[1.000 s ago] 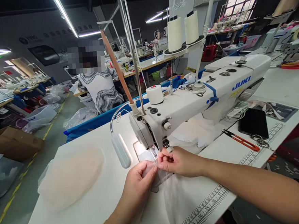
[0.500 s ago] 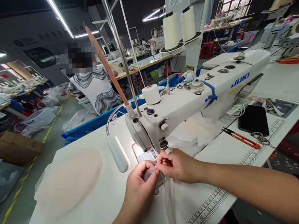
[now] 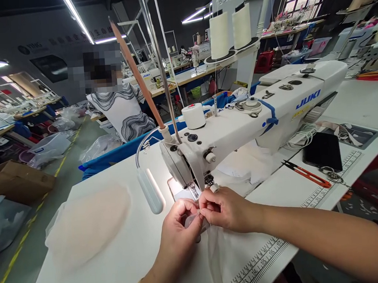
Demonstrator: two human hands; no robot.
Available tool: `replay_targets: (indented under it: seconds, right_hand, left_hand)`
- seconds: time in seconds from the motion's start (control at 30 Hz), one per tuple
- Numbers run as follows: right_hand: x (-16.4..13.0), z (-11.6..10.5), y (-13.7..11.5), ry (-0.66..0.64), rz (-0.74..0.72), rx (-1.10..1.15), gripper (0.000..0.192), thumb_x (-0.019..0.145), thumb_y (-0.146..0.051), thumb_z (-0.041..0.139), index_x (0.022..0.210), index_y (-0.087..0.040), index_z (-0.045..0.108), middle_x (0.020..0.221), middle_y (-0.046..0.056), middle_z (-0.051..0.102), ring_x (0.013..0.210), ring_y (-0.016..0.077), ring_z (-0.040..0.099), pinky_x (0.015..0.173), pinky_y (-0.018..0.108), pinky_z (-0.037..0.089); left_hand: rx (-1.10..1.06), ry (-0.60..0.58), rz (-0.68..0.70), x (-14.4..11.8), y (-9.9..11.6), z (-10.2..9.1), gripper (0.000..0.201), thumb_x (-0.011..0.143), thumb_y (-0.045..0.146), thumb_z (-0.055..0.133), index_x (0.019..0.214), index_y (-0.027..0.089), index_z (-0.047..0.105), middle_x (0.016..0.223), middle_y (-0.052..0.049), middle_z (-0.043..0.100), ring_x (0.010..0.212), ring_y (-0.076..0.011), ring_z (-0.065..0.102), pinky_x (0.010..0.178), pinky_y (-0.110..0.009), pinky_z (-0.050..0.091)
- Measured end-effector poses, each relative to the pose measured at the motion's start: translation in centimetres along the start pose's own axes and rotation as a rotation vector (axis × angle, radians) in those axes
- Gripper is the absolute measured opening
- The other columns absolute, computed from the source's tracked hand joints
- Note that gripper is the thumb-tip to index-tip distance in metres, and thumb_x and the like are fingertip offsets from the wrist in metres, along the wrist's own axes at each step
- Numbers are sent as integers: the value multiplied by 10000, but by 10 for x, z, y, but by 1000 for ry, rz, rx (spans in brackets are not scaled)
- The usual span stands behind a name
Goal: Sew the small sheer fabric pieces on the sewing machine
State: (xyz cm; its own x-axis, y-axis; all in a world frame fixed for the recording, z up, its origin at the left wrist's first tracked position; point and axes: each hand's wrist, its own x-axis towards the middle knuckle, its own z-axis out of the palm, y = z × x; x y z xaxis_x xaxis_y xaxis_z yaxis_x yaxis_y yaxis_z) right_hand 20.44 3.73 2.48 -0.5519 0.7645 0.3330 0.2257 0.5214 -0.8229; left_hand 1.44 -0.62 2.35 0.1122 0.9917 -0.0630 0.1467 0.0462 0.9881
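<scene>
Sheer fabric (image 3: pixel 223 255) is being pinched between left hand (image 3: pixel 179 230) and right hand (image 3: pixel 227 207), lower centre, just before the needle (image 3: pixel 194 190) for feeding.

White worktop (image 3: pixel 126 258), printed ruler scale along its near edge. On it: white sewing machine (image 3: pixel 240 129); stack of pale fabric pieces (image 3: pixel 87 224) at left; sheer fabric (image 3: pixel 229 251) at the near edge; red-handled snips (image 3: pixel 304 174), black phone (image 3: pixel 322 151), keys (image 3: pixel 332 175) at right; white cloth (image 3: pixel 245 165) under the machine arm.
</scene>
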Motion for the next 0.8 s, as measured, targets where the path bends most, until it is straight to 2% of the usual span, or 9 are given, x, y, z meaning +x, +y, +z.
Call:
replay_targets:
  seconds: [0.07, 0.2, 0.37, 0.5, 0.7, 0.8]
  right_hand:
    - [-1, 1, 1, 11, -18, -15, 81, 879, -204, 611, 805, -204, 578, 657, -71, 555, 593, 97, 499, 615, 230, 365]
    - [-2, 4, 2, 6, -4, -26, 91, 842, -164, 623, 787, -209, 566, 631, -82, 532, 582, 91, 483, 611, 218, 362]
    - [-2, 6, 4, 47, -52, -65, 93, 849, -173, 607, 777, -208, 558, 651, -72, 540, 599, 96, 491, 618, 222, 363]
    - [-2, 5, 4, 44, -60, -83, 93, 833, -152, 614, 784, -208, 559, 631, -81, 536, 585, 94, 491, 630, 227, 361]
    - [-1, 5, 3, 7, 2, -91, 133, 811, -118, 639, 773, -210, 551, 630, -86, 528, 578, 92, 483, 612, 223, 350]
    - [-1, 5, 1, 2, 17, -96, 141, 807, -117, 640, 773, -213, 542, 629, -87, 515, 570, 93, 470, 619, 228, 359]
  left_hand:
    - [-6, 5, 18, 0, 0, 0, 325, 812, 431, 773, 759, 195, 557, 887, -32, 644, 668, -147, 559, 473, -209, 458]
    - [-1, 2, -23, -2, 0, 0, 327, 814, 416, 772, 774, 204, 525, 672, 45, 531, 557, -105, 471, 490, -199, 428]
    - [19, -12, -51, -2, 5, 2, 341, 801, 469, 775, 916, 183, 630, 763, 14, 573, 612, -119, 467, 495, -205, 446]
    - [26, -17, -57, 0, 4, 1, 364, 798, 498, 781, 836, 187, 596, 711, 23, 547, 597, -116, 450, 489, -204, 435]
    - [7, -24, -59, -1, -2, 0, 372, 815, 481, 776, 783, 205, 530, 627, 60, 480, 553, -101, 425, 493, -192, 403]
    - [14, -3, -13, -2, -3, -1, 347, 807, 446, 778, 763, 202, 535, 726, 29, 545, 591, -114, 477, 498, -202, 429]
